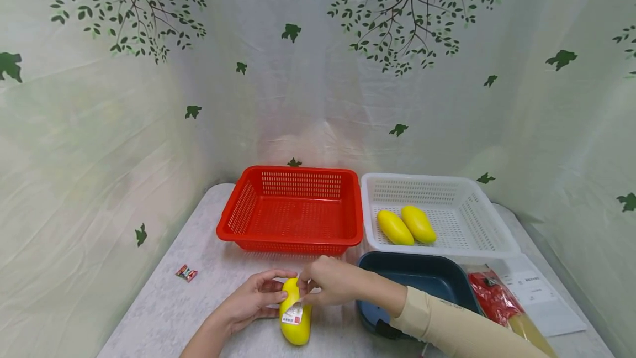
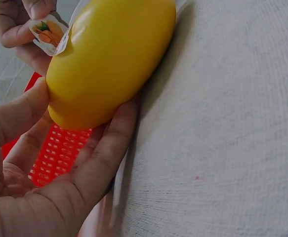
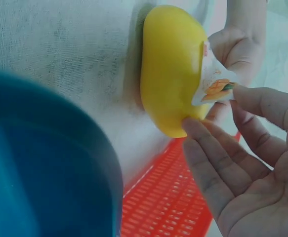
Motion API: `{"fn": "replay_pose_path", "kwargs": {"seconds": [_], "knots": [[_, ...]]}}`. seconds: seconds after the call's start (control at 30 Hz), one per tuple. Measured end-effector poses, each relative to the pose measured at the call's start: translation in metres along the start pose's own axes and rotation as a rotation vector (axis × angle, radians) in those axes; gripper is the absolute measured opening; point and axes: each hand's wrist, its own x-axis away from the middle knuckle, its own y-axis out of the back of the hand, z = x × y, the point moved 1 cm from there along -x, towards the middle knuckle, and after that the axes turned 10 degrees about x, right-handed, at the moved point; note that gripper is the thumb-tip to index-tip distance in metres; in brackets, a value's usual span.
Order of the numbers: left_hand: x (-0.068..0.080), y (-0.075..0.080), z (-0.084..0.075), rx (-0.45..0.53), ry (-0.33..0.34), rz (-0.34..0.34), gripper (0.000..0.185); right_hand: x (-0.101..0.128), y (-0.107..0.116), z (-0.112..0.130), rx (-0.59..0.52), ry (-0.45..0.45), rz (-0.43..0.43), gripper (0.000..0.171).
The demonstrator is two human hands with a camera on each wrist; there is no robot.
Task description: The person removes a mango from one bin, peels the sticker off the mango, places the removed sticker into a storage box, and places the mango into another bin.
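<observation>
Yellow mango (image 1: 295,314) lying on the bench (image 1: 199,303) in front of the red basket (image 1: 293,209), cradled by left hand (image 1: 248,300) with curled fingers; right hand (image 1: 330,280) pinching its sticker (image 1: 293,314), partly peeled.

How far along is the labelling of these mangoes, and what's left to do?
Possibly done: two mangoes lie in the white basket, though no label shows on them. In hand: the left hand steadies a yellow mango on the table while the right hand touches a partly lifted sticker on it. Left: the red basket holds nothing.
</observation>
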Motion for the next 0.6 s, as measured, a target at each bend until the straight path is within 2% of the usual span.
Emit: {"fn": "replay_pose_path", "kwargs": {"seconds": [0.27, 0.6], "knots": [[-0.002, 0.0, -0.001, 0.001, 0.01, 0.012, 0.049, 0.008, 0.001, -0.001, -0.055, 0.057, 0.021, 0.007], [-0.001, -0.004, -0.001, -0.004, 0.022, 0.004, 0.05, 0.013, 0.0, 0.0, -0.052, 0.134, 0.045, 0.007]]}}
